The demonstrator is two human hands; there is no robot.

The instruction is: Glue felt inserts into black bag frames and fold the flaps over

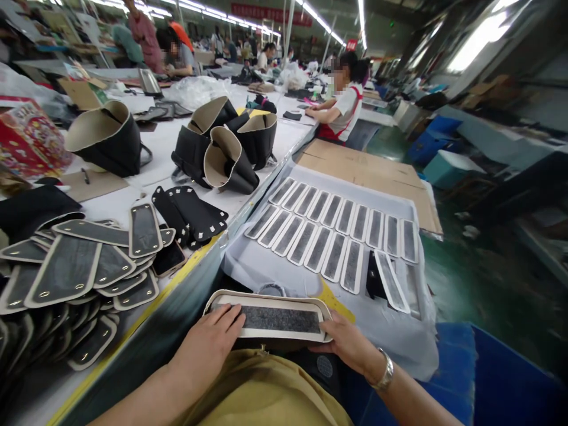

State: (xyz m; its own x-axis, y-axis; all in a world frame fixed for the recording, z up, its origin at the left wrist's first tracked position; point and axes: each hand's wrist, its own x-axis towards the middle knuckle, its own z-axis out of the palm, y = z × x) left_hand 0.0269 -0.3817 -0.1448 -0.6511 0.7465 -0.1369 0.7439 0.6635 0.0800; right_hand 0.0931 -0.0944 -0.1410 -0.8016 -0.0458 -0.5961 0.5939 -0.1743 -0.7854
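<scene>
Close to my body is a long piece with a cream rim and a dark grey panel set in it. My left hand rests on its left end, fingers laid over the cream edge and the panel. At the right end my right hand grips the rim, with the thumb on top and the other fingers partly hidden beneath. Beyond it, two rows of grey panels with pale borders lie on a white-covered board. One loose panel lies askew over a black item near the right.
Rounded grey pieces with rivets are piled at left, beside black straps. Black bag bodies stand on the long table. Cardboard lies behind the board. A co-worker sits farther back. Blue bins are at lower right.
</scene>
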